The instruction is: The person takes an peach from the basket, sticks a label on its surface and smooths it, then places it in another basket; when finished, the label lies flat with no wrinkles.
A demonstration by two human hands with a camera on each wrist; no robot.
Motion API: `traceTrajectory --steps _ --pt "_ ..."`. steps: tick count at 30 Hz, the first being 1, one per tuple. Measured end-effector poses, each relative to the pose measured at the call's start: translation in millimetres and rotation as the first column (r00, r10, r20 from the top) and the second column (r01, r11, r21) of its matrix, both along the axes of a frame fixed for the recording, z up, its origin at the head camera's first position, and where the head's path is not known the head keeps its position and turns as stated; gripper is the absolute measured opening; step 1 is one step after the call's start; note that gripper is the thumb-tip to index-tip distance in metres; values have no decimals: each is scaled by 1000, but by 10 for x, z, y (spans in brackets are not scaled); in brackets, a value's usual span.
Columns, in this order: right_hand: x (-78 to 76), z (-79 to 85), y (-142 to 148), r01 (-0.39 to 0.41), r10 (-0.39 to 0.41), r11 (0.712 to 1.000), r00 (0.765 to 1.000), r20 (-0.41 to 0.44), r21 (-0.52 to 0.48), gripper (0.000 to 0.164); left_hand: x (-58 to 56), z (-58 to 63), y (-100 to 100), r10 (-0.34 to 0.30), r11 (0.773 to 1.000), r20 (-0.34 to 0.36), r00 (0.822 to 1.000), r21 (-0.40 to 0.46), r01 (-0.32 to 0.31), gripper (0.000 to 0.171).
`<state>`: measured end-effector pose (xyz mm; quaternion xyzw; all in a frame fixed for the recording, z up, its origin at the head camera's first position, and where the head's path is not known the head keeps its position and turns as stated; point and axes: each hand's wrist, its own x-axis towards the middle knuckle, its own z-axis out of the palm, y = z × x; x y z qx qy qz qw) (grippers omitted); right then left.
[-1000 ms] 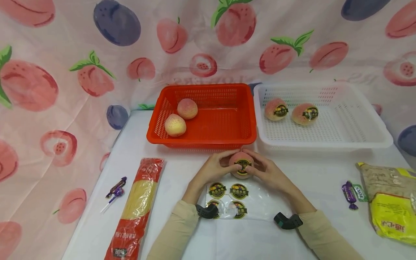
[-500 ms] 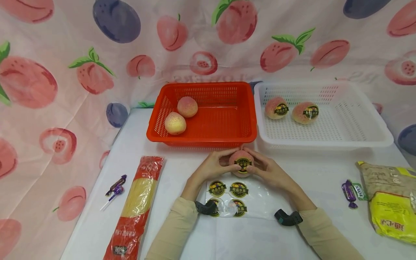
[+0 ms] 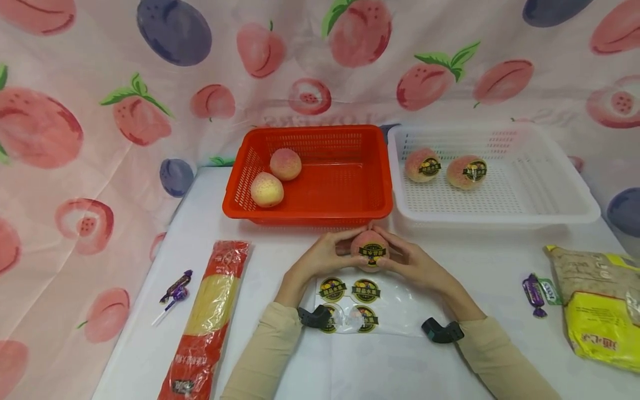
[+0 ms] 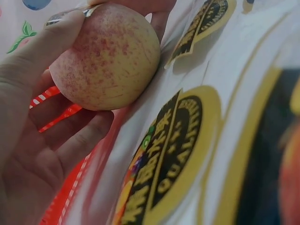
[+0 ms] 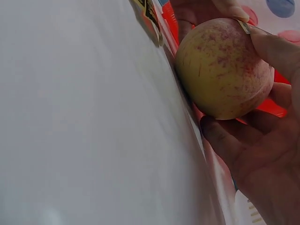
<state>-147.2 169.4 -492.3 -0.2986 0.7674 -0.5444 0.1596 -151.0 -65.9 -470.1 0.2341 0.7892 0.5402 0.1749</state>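
Peach (image 4: 110,61) just below the middle of the head view, gripped between my two hands. A black-and-gold label (image 3: 373,251) sits on its near face. My left hand (image 3: 322,259) holds the fruit from the left, fingers curved round it, thumb at the label. My right hand (image 3: 419,265) holds it from the right in much the same way, thumb at the label too. Whether the peach touches the white tabletop (image 3: 380,366), I cannot tell.

Below the fruit, lower centre: a clear sheet (image 3: 400,311), four more labels grouped on its left part.

Upper centre: red basket (image 3: 307,213), two peaches (image 3: 267,189) near its left end. Upper right, just beside it: white basket (image 3: 500,218), two labelled peaches (image 3: 465,172) in its left half.

Lower left: long red-and-yellow packet (image 3: 215,305), lying aslant; a wrapped candy (image 3: 176,286) and a purple lollipop (image 3: 178,295) to its left. Right edge: purple candy (image 3: 533,295) and green candy (image 3: 551,292), near a tan packet (image 3: 582,272) and a yellow packet (image 3: 597,328)
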Motion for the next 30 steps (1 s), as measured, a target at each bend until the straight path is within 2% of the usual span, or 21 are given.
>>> traceTrajectory --steps 3,6,12,17,21,24,27,30 --pt "-6 -37 2 -11 11 1000 1000 -14 -2 71 8 -21 -15 -11 1000 -15 1000 4 11 69" --pt "9 -53 13 -21 21 1000 1000 8 -5 73 23 -55 -13 -22 999 -29 999 26 23 70" --pt "29 -133 103 -22 26 996 998 50 -83 68 46 -125 44 -76 985 -16 997 151 77 65" --pt "53 -193 171 -34 49 985 995 83 -171 62 86 -85 72 -132 978 -34 991 156 136 61" --pt "55 -161 164 -41 55 985 995 78 -168 60 82 -41 50 -170 969 -48 984 172 175 56" --pt "55 -132 153 17 2 990 992 129 -141 51 76 -21 35 -176 972 -76 982 146 185 54" --pt "64 -119 152 94 -71 989 979 192 -117 43 84 -8 54 -157 982 -86 984 95 165 53" --pt "75 -134 173 175 -132 972 959 249 -158 40 107 -22 107 -138 986 -43 990 93 141 55"
